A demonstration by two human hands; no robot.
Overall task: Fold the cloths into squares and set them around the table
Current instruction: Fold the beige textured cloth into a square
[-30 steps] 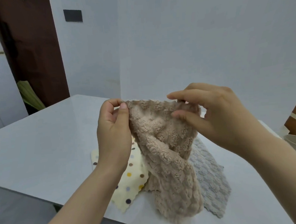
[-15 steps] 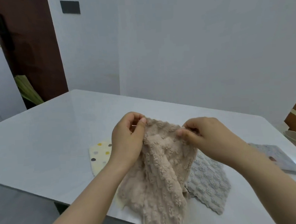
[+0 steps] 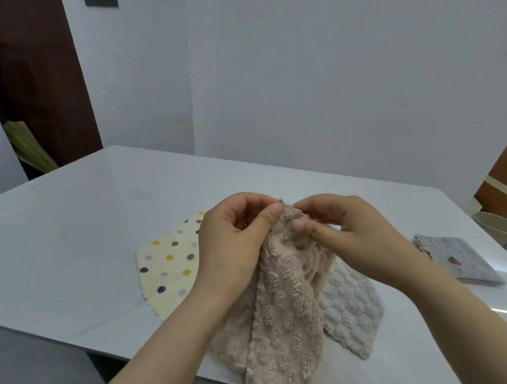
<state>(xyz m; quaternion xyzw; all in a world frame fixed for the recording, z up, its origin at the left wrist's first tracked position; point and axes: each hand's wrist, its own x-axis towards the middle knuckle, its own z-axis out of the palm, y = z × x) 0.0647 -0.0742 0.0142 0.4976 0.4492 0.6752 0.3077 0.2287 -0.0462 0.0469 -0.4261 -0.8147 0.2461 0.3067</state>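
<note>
The beige fleecy cloth [image 3: 282, 302] is held up by its top edge, bunched into a narrow hanging strip. Its long axis runs from the pinched edge down and toward the person, and its lower end is draped over the near edge of the table [image 3: 98, 201]. The edge is pinched between thumb and curled fingers of the left hand [image 3: 235, 246] and, just beside it, between thumb and fingertips of the right hand [image 3: 347, 233]. The two pinches are set close together at the cloth's top, so neither hand is judged nearer; the bulk of the cloth lies below and between the wrists. For a flat fold, the pinches would probably have to be drawn apart along that edge.

A polka-dot cloth [image 3: 167, 265] is spread flat behind the left hand, and a grey textured cloth [image 3: 351, 313] is partly covered beneath the right. A folded patterned cloth [image 3: 458, 259] is seen well apart at the table's right side, near a pale cup [image 3: 495, 230].
</note>
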